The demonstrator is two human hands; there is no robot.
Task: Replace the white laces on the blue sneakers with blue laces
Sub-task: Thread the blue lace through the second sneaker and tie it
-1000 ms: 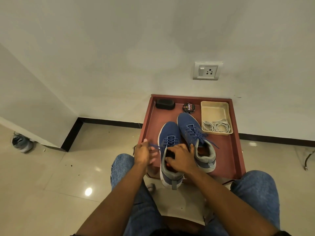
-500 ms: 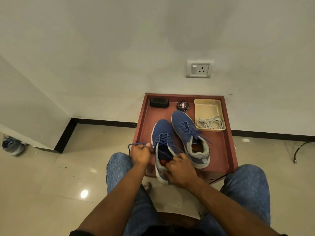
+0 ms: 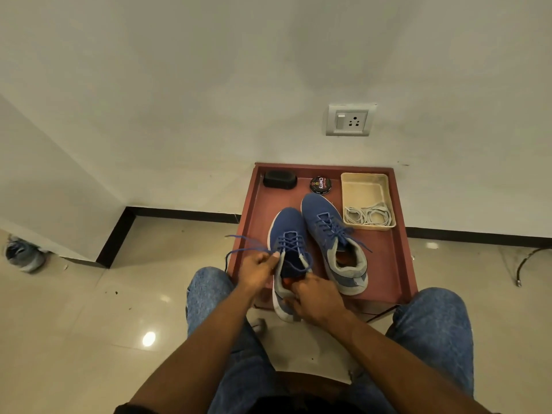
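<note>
The left hand (image 3: 257, 271) now draws the blue lace (image 3: 249, 249) out left of the near sneaker (image 3: 288, 249), pinching it, while the right hand (image 3: 318, 300) has slid back to grip the heel, so lacing nears completion.

A red-brown tray table (image 3: 397, 240) is set against the wall. Beyond the gripped blue sneaker (image 3: 288, 234), a black brush (image 3: 280, 180) and polish tin (image 3: 320, 184) are placed; a second sneaker (image 3: 328, 231) and a cream tray (image 3: 363, 189) lie to its right.

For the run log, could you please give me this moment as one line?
left hand: pinches blue lace | right hand: grips near sneaker heel | white laces: in beige tray
</note>
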